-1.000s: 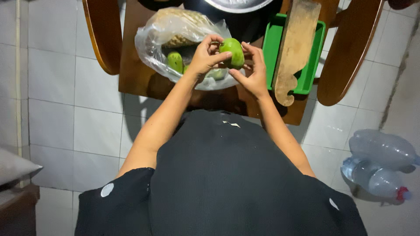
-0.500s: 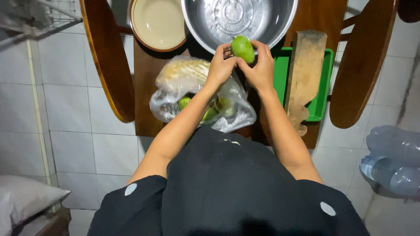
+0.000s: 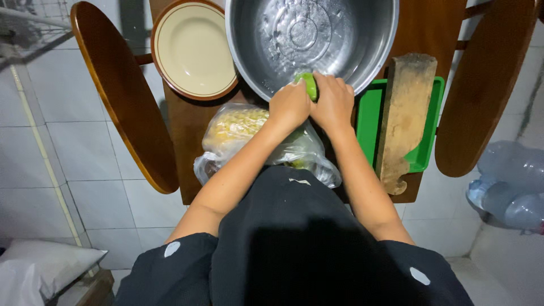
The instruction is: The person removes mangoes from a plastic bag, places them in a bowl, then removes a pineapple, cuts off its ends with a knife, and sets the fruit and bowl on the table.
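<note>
A green mango (image 3: 309, 84) is pressed between both my hands at the near rim of a big steel basin (image 3: 362, 34) holding water. My left hand (image 3: 289, 105) grips its left side and my right hand (image 3: 333, 102) its right side; most of the fruit is hidden by my fingers. Just below my hands lies a clear plastic bag (image 3: 241, 133) with a yellowish bundle and more green fruit inside.
A cream plate (image 3: 192, 48) sits left of the basin on the wooden chair seat (image 3: 181, 124). A wooden cutting board (image 3: 405, 116) rests on a green tray (image 3: 368, 119) at the right. Curved chair arms (image 3: 122, 96) flank both sides. Plastic bottles (image 3: 507, 181) lie on the tiled floor.
Both hands have carried the mango from above the bag forward to the basin's near rim and lowered it; the view has shifted so more of the basin and plate show.
</note>
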